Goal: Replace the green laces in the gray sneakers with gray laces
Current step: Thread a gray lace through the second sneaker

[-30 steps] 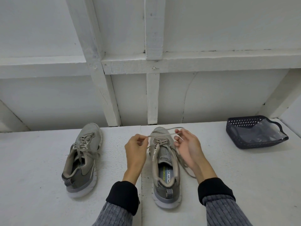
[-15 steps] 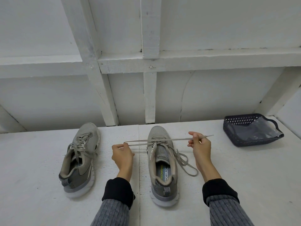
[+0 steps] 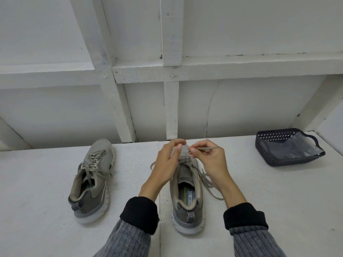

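Note:
Two gray sneakers stand on the white table. The left sneaker [image 3: 92, 180] is laced with a gray lace. The right sneaker [image 3: 186, 190] lies between my arms, toe away from me. My right hand [image 3: 209, 160] pinches the tip of a gray lace [image 3: 207, 180] above the toe end; loose lace trails down the shoe's right side. My left hand [image 3: 167, 160] hovers over the shoe's front eyelets with thumb and fingers curled toward the lace; it is motion-blurred and I cannot tell whether it holds anything. No green lace is visible.
A dark perforated basket [image 3: 267, 151] with a clear plastic bag in it sits at the back right of the table. White wooden wall framing rises right behind the table's far edge.
Half a second ago both hands held the lace stretched wide across the shoe. Now they have come together over the toe end, and the left hand has moved right.

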A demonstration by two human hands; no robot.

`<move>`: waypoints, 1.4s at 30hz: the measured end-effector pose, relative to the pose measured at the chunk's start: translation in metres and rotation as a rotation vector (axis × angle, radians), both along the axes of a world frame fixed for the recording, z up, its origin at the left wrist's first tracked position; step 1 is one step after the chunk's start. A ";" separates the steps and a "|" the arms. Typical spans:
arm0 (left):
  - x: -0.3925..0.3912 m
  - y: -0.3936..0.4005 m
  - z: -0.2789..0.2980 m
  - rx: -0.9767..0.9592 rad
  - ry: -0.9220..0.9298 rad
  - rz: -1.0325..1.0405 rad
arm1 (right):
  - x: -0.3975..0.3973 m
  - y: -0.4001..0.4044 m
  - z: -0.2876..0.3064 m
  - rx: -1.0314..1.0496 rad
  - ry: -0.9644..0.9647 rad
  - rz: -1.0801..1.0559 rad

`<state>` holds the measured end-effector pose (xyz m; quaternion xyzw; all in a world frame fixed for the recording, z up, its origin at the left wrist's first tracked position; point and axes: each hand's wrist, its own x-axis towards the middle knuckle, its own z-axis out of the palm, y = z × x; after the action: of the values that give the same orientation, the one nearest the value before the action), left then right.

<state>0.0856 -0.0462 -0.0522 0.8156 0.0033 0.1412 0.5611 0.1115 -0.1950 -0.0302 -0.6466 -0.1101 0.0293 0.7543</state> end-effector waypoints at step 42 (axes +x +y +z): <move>-0.006 -0.003 -0.011 -0.008 0.173 0.105 | -0.012 -0.006 -0.053 -0.560 0.151 -0.077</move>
<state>0.0798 -0.0488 -0.0628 0.8213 0.0950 0.0997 0.5537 0.0993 -0.2014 -0.0830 -0.8295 -0.0167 0.0778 0.5529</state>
